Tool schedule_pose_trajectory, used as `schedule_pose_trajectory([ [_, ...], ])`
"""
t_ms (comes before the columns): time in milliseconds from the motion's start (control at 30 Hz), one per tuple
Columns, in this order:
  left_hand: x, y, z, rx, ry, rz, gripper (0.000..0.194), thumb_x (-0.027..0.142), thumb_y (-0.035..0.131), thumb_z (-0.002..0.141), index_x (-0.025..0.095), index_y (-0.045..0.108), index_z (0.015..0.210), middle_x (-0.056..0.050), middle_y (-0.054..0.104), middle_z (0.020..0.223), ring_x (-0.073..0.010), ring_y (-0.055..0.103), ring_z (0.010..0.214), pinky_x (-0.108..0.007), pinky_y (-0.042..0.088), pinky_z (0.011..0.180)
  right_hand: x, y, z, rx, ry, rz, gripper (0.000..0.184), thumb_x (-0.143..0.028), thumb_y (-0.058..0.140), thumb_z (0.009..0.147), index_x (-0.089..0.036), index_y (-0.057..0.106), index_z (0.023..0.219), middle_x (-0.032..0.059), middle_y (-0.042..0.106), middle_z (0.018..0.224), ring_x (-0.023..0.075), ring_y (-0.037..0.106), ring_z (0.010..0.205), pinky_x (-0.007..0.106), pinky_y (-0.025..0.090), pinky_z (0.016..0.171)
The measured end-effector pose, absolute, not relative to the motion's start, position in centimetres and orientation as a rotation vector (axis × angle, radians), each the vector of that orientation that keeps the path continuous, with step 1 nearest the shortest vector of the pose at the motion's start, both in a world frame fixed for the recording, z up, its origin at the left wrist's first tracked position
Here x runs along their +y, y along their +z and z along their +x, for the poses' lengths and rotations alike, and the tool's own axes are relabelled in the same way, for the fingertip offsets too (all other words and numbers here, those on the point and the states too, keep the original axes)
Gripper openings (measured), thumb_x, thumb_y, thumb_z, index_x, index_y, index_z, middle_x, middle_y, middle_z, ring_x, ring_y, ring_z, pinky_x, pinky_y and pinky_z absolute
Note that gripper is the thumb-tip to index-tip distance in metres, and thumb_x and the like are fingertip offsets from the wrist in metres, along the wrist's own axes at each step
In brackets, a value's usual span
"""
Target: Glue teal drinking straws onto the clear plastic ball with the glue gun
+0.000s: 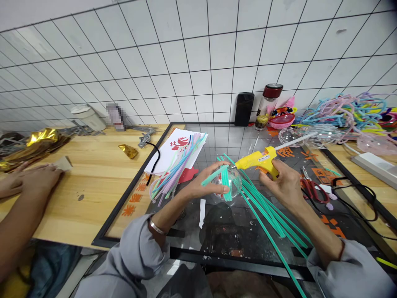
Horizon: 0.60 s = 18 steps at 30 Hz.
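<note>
A clear ball with green strips is over the middle of the glass worktop, clamped in the left hand. The right hand is closed around a yellow glue gun, its nozzle just beside these strips. Loose green sticks reach to the front edge; a black phone stands at the back edge.

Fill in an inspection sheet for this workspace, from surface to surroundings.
Surface: glossy dark panel on a wooden table.
Job's things: clear ball bearing green strips; yellow glue gun, nozzle by the strips; loose green stems.
Clutter: red-handled scissors; pastel stems partly over a white sheet.
Hands: left hand holds the ball; right hand grips the glue gun.
Cables: black cord beside the scissors.
Surroundings: tiled wall; black phone upright before it; co-worker's hand at left.
</note>
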State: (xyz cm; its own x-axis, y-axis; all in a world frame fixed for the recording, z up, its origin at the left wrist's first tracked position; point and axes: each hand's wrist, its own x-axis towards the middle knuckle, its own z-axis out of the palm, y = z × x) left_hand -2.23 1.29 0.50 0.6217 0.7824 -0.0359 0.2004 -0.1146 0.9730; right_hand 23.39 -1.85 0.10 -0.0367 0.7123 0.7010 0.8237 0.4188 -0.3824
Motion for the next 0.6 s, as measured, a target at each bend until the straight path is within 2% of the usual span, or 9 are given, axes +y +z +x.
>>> schedule_pose_trajectory([
  [333, 1.33, 0.7, -2.11, 0.832, 0.594, 1.65, 0.073, 0.04, 0.078, 0.066, 0.023, 0.049, 0.132, -0.003, 0.063, 0.103, -0.0229, 0.063, 0.093, -0.037, 0.053, 0.082, -1.85, 0.16, 23.58, -1.811, -0.164, -1.334, 0.026, -0.034, 0.056, 0.083, -0.023, 0.04, 0.067, -0.0046, 0.043, 0.058, 0.0107, 0.035, 0.05, 0.028, 0.026, 0.051],
  [500, 1.28, 1.03, -2.11, 0.811, 0.626, 1.678, 0.071, 0.035, 0.078, 0.067, 0.022, 0.05, 0.131, -0.007, 0.06, 0.119, -0.0256, 0.061, 0.104, -0.037, 0.053, 0.086, -1.77, 0.08, 23.82, -1.835, -0.18, -1.296, 0.023, -0.032, 0.056, 0.083, -0.023, 0.041, 0.068, -0.0047, 0.044, 0.058, 0.0104, 0.034, 0.049, 0.028, 0.026, 0.051],
  [600, 1.26, 1.0, -2.09, 0.815, 0.624, 1.658, 0.074, 0.035, 0.079, 0.066, 0.022, 0.049, 0.133, -0.008, 0.058, 0.122, -0.0252, 0.062, 0.103, -0.037, 0.053, 0.085, -1.77, -0.02, 23.77, -1.821, -0.185, -1.298, 0.022, -0.032, 0.057, 0.083, -0.023, 0.042, 0.069, -0.0045, 0.045, 0.06, 0.0106, 0.036, 0.05, 0.027, 0.028, 0.051],
])
